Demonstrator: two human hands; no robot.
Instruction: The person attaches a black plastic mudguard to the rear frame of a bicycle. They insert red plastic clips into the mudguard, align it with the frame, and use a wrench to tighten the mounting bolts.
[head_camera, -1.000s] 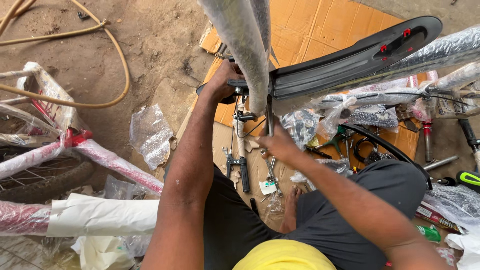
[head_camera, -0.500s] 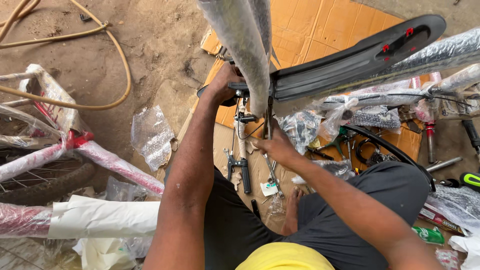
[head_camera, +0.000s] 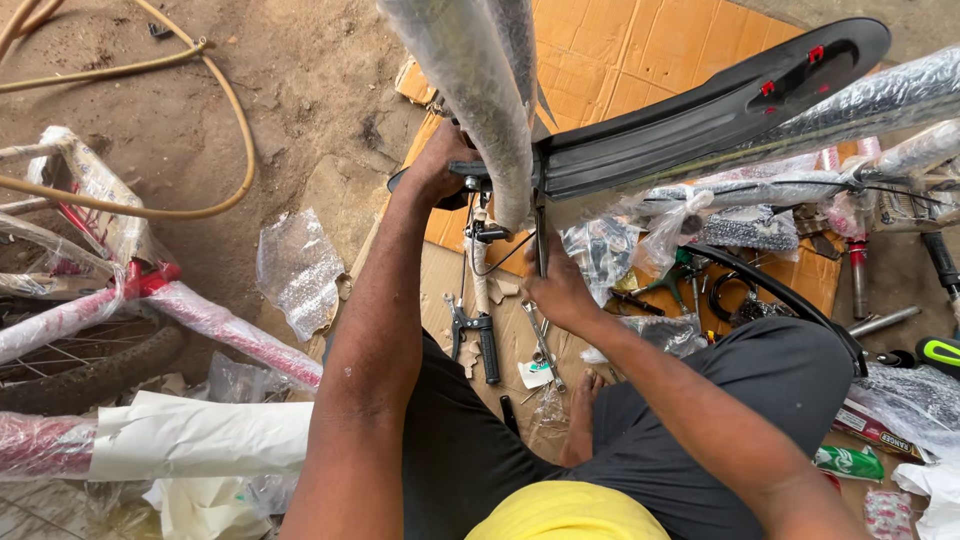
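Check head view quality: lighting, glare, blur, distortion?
Head view: soft, even daylight, no hard shadows on the dirt ground; mild sheen on the plastic-wrapped tube, which sits close to the lens and looks oversized and slightly soft; left hand and right hand are sharp, as is the black mudguard; wide-angle stretch shows at the frame edges; no motion blur visible.

A long black plastic mudguard (head_camera: 700, 115) is lying slantwise above the cardboard, its near end sitting against a wrapped grey frame tube (head_camera: 480, 110).
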